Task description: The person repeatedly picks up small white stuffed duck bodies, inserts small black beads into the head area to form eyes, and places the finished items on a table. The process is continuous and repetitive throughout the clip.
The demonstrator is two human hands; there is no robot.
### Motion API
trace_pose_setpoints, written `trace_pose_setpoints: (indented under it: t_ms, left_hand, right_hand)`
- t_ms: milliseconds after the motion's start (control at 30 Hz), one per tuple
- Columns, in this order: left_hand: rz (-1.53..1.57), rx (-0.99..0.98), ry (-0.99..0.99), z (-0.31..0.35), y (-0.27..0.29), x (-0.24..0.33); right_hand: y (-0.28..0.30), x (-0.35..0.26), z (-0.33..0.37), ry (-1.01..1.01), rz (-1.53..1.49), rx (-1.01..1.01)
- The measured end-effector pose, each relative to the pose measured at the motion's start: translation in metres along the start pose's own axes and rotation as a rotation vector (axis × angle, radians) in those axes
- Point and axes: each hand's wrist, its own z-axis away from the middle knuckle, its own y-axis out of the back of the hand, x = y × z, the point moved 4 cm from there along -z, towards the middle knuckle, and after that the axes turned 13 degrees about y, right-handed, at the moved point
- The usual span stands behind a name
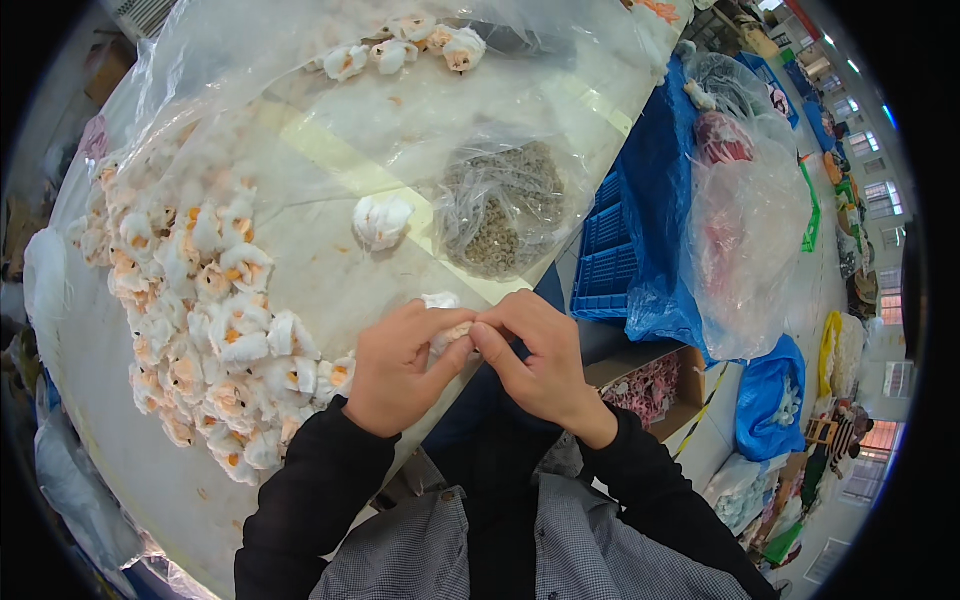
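Note:
Near the table's front edge my left hand and my right hand meet, fingertips together. Between them is a small white and peach plush piece, pinched by both hands and mostly covered by the fingers. Just beyond my left fingers lies a bit of white plush. A single white fluffy piece rests farther up the table. To its right sits a clear plastic bag holding many small greyish translucent parts. A large heap of white plush pieces with orange patches and dark spots spreads to the left of my hands.
More plush pieces lie at the table's far side beside clear plastic sheeting. Right of the table stand a blue crate, bags over blue sheeting, and a cardboard box of pink pieces. Other people are far right.

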Motion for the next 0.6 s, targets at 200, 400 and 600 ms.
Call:
trace_pose_setpoints:
  t_ms: [200,400,600]
  left_hand:
    - [-0.125,0.050,-0.034,0.002,-0.006,0.010]
    - [-0.117,0.053,-0.025,0.002,-0.007,0.009]
    - [-0.009,0.123,0.055,0.008,-0.009,-0.003]
  right_hand:
    - [-0.004,0.005,0.010,0.072,0.134,0.043]
    - [-0.006,0.005,0.013,-0.013,0.082,0.071]
    - [-0.005,-0.003,0.001,0.257,0.293,-0.038]
